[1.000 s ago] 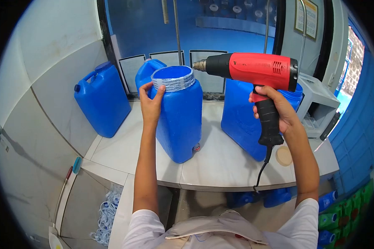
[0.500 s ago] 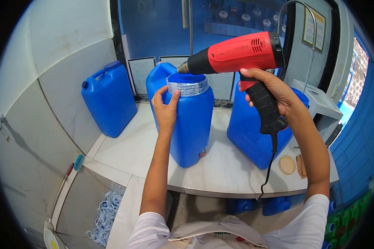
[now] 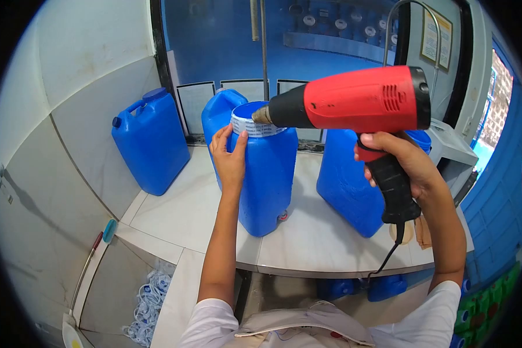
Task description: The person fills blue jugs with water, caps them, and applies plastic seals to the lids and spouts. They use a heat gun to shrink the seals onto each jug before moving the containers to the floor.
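A blue jug stands upright on the counter, with a printed plastic band around its neck. My left hand touches the left side of the band, thumb and fingers apart against it. In my right hand is a red and black heat gun, gripped by its handle. Its metal nozzle points left and lies in front of the right part of the jug's neck. A cord hangs from the handle.
Another blue jug stands at the left wall, and one more is right of centre. Beyond the counter is a glass pane. A round tan disc lies at the right. Plastic rings fill a bin at lower left.
The heat gun in my right hand has moved right and down, closer to the camera, its nozzle now in front of the band. My left hand has barely moved.
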`<state>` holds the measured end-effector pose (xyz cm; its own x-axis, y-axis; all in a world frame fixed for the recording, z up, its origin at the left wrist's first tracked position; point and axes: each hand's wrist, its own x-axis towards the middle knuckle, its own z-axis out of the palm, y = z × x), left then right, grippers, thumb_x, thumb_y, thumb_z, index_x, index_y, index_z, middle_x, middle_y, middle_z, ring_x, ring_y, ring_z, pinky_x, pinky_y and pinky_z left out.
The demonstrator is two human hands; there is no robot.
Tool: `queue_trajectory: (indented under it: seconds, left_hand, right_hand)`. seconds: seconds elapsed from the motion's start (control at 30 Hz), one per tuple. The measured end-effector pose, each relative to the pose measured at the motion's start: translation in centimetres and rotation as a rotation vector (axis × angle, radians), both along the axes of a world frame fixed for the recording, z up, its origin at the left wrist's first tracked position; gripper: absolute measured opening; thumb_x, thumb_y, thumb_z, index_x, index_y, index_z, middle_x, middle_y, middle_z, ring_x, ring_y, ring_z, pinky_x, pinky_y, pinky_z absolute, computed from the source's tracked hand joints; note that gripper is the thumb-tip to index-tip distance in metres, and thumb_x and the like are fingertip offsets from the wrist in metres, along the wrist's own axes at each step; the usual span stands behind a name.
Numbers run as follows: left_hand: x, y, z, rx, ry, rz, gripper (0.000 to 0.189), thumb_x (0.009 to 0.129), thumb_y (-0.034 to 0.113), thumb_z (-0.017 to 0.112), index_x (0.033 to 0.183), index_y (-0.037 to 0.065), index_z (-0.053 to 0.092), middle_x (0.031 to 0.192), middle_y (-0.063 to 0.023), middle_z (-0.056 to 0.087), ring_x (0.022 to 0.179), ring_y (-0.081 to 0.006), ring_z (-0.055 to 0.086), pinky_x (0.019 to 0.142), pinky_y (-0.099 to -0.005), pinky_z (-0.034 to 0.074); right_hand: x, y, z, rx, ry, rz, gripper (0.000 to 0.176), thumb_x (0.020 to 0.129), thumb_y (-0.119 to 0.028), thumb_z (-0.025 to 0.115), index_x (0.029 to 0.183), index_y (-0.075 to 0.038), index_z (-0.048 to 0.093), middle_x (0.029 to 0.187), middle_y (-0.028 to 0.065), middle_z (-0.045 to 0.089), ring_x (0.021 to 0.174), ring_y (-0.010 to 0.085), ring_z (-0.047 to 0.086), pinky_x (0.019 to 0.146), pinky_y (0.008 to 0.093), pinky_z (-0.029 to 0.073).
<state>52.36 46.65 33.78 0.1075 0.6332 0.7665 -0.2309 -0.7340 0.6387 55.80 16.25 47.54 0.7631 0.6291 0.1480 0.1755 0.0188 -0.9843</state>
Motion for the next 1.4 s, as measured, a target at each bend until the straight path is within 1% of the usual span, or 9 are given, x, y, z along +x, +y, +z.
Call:
queue_trajectory:
  seconds: [0.27, 0.5, 0.63, 0.83, 0.97, 1.07, 1.17, 1.33, 1.4]
  left_hand:
    - [0.3, -0.3, -0.1, -0.007, -0.003, 0.010, 0.035, 0.082, 0.024, 0.065, 0.108, 0.000, 0.062, 0.114, -0.0125, 0.055, 0.111, -0.0226, 0.047, 0.097, -0.0322, 0.034]
    - [0.6, -0.7, -0.1, -0.015, 0.001, 0.032, 0.034, 0.084, 0.024, 0.063, 0.109, 0.001, 0.062, 0.114, -0.0113, 0.056, 0.111, -0.0220, 0.047, 0.097, -0.0323, 0.034]
    - [0.6, -0.4, -0.4, -0.021, 0.006, -0.022, 0.032, 0.090, 0.022, 0.051, 0.112, -0.001, 0.059, 0.115, -0.0114, 0.053, 0.113, -0.0230, 0.043, 0.098, -0.0335, 0.031]
    - [-0.5, 0.0, -0.4, -0.083, -0.047, -0.128, 0.039, 0.094, 0.024, 0.040, 0.121, 0.000, 0.054, 0.125, -0.0148, 0.047, 0.119, -0.0242, 0.039, 0.102, -0.0334, 0.027]
    - [-1.5, 0.4, -0.4, -0.103, -0.075, -0.158, 0.043, 0.095, 0.027, 0.036, 0.125, -0.001, 0.050, 0.127, -0.0156, 0.046, 0.120, -0.0244, 0.039, 0.103, -0.0335, 0.027]
    - [-2.7, 0.2, -0.1, -0.114, -0.093, -0.150, 0.045, 0.095, 0.029, 0.033, 0.123, -0.002, 0.050, 0.125, -0.0153, 0.048, 0.119, -0.0246, 0.041, 0.102, -0.0338, 0.028]
    - [-3.8, 0.3, -0.2, -0.150, -0.142, -0.166, 0.047, 0.094, 0.033, 0.035, 0.123, 0.001, 0.051, 0.124, -0.0084, 0.052, 0.121, -0.0197, 0.041, 0.100, -0.0351, 0.026]
    - [-5.4, 1.1, -1.0, -0.195, -0.187, -0.220, 0.047, 0.094, 0.034, 0.032, 0.125, 0.002, 0.049, 0.125, -0.0089, 0.051, 0.122, -0.0198, 0.039, 0.101, -0.0368, 0.025]
    - [-5.9, 1.0, -1.2, -0.219, -0.213, -0.241, 0.048, 0.094, 0.034, 0.030, 0.124, 0.002, 0.050, 0.125, -0.0101, 0.051, 0.123, -0.0206, 0.039, 0.101, -0.0373, 0.025]
  right_hand:
    - [2.9, -3.5, -4.0, 0.149, 0.151, -0.013, 0.029, 0.077, -0.023, 0.063, 0.091, 0.001, 0.056, 0.077, 0.0114, 0.060, 0.051, 0.0142, 0.059, 0.043, 0.0261, 0.051]
    - [10.0, -2.4, -9.1, 0.320, 0.435, 0.160, 0.027, 0.078, -0.021, 0.061, 0.087, 0.003, 0.054, 0.075, 0.0112, 0.058, 0.053, 0.0151, 0.058, 0.046, 0.0270, 0.052]
    - [10.2, -1.9, -11.6, 0.379, 0.449, 0.215, 0.026, 0.077, -0.021, 0.058, 0.088, 0.002, 0.053, 0.078, 0.0112, 0.057, 0.055, 0.0155, 0.058, 0.048, 0.0285, 0.051]
    - [4.1, -2.5, -14.3, 0.345, 0.167, 0.110, 0.027, 0.076, -0.021, 0.057, 0.090, 0.002, 0.054, 0.079, 0.0093, 0.056, 0.060, 0.0155, 0.057, 0.054, 0.0280, 0.049]
    - [-0.1, -2.3, -16.7, 0.317, -0.001, 0.115, 0.022, 0.082, -0.011, 0.062, 0.101, 0.000, 0.056, 0.092, 0.0074, 0.058, 0.076, 0.0137, 0.058, 0.067, 0.0298, 0.050]
    - [-2.0, -0.7, -19.2, 0.124, -0.330, 0.001, 0.026, 0.081, -0.013, 0.060, 0.103, 0.000, 0.055, 0.089, 0.0092, 0.057, 0.071, 0.0168, 0.059, 0.064, 0.0291, 0.049]
    - [-4.9, 0.4, -17.9, 0.012, -0.929, -0.057, 0.030, 0.083, -0.016, 0.060, 0.110, -0.002, 0.054, 0.099, 0.0121, 0.059, 0.081, 0.0209, 0.061, 0.073, 0.0306, 0.049]
    - [-5.7, 4.3, -20.2, -0.125, -1.370, -0.135, 0.039, 0.078, -0.011, 0.066, 0.113, -0.003, 0.051, 0.098, 0.0074, 0.060, 0.085, 0.0160, 0.059, 0.075, 0.0288, 0.048]
    - [-6.2, 5.7, -20.3, -0.044, -1.050, 0.014, 0.046, 0.074, -0.012, 0.069, 0.114, -0.002, 0.048, 0.102, 0.0110, 0.058, 0.090, 0.0195, 0.060, 0.075, 0.0293, 0.048]
